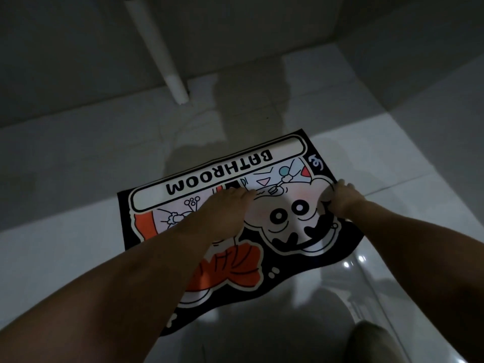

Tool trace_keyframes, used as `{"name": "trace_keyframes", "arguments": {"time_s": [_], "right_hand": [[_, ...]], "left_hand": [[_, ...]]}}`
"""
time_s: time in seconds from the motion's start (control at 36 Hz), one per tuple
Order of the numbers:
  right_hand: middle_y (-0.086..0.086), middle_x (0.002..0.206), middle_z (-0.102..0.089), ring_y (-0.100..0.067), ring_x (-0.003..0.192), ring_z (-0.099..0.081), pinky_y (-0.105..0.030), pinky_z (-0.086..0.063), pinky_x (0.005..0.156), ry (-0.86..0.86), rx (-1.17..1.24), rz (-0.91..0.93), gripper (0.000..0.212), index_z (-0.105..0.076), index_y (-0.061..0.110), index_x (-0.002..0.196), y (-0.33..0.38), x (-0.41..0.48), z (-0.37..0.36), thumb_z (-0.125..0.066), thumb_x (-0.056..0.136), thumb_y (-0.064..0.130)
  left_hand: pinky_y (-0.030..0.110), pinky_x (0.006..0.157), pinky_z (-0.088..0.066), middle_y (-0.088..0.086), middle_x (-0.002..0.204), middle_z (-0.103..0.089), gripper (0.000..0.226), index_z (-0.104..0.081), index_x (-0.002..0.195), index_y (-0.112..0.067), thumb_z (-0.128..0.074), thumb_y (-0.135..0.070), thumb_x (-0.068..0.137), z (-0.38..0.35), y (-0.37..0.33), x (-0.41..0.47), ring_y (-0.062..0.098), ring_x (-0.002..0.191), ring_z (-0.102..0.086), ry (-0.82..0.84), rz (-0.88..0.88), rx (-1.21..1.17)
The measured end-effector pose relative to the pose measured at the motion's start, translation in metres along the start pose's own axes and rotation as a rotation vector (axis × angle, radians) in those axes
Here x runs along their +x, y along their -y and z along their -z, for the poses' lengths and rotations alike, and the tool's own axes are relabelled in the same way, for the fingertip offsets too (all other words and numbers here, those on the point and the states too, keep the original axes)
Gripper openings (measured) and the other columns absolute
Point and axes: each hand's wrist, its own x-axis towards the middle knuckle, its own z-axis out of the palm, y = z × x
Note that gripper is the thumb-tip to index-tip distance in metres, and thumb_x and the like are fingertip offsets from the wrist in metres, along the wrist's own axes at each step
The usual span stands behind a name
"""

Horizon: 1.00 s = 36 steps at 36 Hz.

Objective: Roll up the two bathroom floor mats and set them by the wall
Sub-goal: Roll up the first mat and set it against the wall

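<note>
- The mat (288, 231) lies flat and unrolled on the tile floor (78, 179), mid-scene. It sits askew, its far right corner pointing toward the room's corner.
- Bare floor shows on every side of the mat: a wide strip to the left, a band between its far edge and the far wall (65, 61), and a narrower stretch toward the right wall (419, 61).
- A white pipe (162, 51) slants down to the floor by the far wall, well apart from the mat.
- The left hand (227, 205) rests on the mat's middle, fingers straight and pressed together.
- The right hand (343, 197) is at the mat's right edge, fingers curled round that edge, gripping it.
- The mat is thin and limp, black-bordered with a wavy near edge and a cartoon print with the word BATHROOM. The tiles are pale and glossy.
</note>
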Motion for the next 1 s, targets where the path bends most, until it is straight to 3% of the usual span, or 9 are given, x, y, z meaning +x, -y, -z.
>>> {"name": "trace_keyframes", "arguments": {"time_s": [0.11,0.19,0.28,0.39,0.47,0.53,0.64,0.83,1.0], "right_hand": [[-0.028,0.127,-0.047,-0.038,0.114,-0.05,-0.038,-0.045,0.09,-0.02,0.09,0.016,0.053,-0.037,-0.007,0.129,-0.007,0.005,0.0,-0.056,0.086,0.018],[-0.02,0.101,-0.058,-0.034,0.091,-0.056,-0.034,-0.042,0.068,-0.081,0.116,0.04,0.043,-0.046,-0.001,0.102,-0.005,0.007,-0.005,-0.068,0.075,0.025],[-0.016,0.095,-0.059,-0.028,0.077,-0.052,-0.032,-0.042,0.064,-0.045,0.092,0.017,0.032,-0.05,0.005,0.088,0.006,0.004,-0.007,-0.068,0.074,0.029],[-0.026,0.117,-0.049,-0.037,0.103,-0.051,-0.04,-0.043,0.083,-0.113,0.179,0.006,0.031,-0.044,-0.003,0.113,0.016,0.001,-0.018,-0.048,0.087,0.013],[-0.025,0.105,-0.056,-0.037,0.092,-0.057,-0.041,-0.043,0.073,-0.133,0.126,0.119,0.025,-0.035,0.0,0.113,0.016,-0.012,-0.025,-0.042,0.089,0.008],[-0.016,0.093,-0.056,-0.033,0.076,-0.056,-0.038,-0.044,0.064,-0.209,-0.078,0.249,0.038,-0.032,0.005,0.122,0.015,-0.021,-0.021,-0.043,0.086,0.009],[-0.017,0.111,-0.049,-0.037,0.082,-0.058,-0.034,-0.041,0.062,-0.327,-0.344,0.526,0.073,-0.015,0.012,0.145,0.032,-0.035,0.008,-0.05,0.081,0.013],[-0.012,0.115,-0.047,-0.032,0.087,-0.057,-0.032,-0.042,0.063,-0.355,-0.555,0.925,0.078,-0.015,0.016,0.146,0.084,-0.075,0.072,-0.054,0.077,0.014],[-0.008,0.118,-0.047,-0.028,0.094,-0.054,-0.03,-0.04,0.069,-0.318,-0.547,1.056,0.076,-0.015,0.023,0.146,0.103,-0.101,0.113,-0.055,0.081,0.019]], "left_hand": [[0.036,0.104,-0.027,0.013,0.146,-0.033,0.069,-0.014,0.147,-0.011,-0.049,-0.009,0.088,0.003,0.005,0.0,0.027,0.127,-0.035,-0.003,0.015,0.021],[0.036,0.102,-0.029,0.013,0.144,-0.034,0.067,-0.014,0.147,-0.01,-0.047,-0.01,0.088,0.004,0.008,0.001,0.028,0.125,-0.037,-0.003,0.008,0.065],[0.035,0.105,-0.026,0.013,0.146,-0.033,0.067,-0.014,0.147,-0.01,-0.048,-0.011,0.089,0.006,0.009,0.002,0.027,0.128,-0.035,-0.014,0.004,0.065],[0.036,0.107,-0.025,0.012,0.147,-0.032,0.067,-0.015,0.147,-0.01,-0.048,-0.011,0.089,0.012,0.01,0.003,0.027,0.13,-0.033,-0.047,-0.008,0.063],[0.036,0.107,-0.023,0.013,0.147,-0.032,0.066,-0.016,0.146,-0.008,-0.048,-0.012,0.089,0.019,0.01,0.009,0.028,0.13,-0.033,-0.086,-0.014,0.058],[0.036,0.099,-0.032,0.014,0.137,-0.044,0.064,-0.026,0.143,-0.008,-0.052,-0.009,0.085,0.028,0.007,0.013,0.028,0.12,-0.043,-0.18,-0.024,0.051],[0.039,0.095,-0.038,0.016,0.13,-0.051,0.068,-0.038,0.137,-0.005,-0.064,-0.012,0.074,0.049,0.008,0.021,0.031,0.115,-0.048,-0.388,-0.043,0.054],[0.036,0.108,-0.023,0.006,0.145,-0.033,0.097,-0.022,0.143,-0.015,-0.074,-0.047,0.068,0.091,0.015,0.025,0.024,0.132,-0.029,-0.347,0.006,0.045],[0.038,0.102,-0.035,0.006,0.135,-0.046,0.071,-0.034,0.136,-0.018,-0.065,-0.039,0.077,0.111,0.019,0.009,0.024,0.121,-0.043,-0.389,-0.004,-0.052]]}}
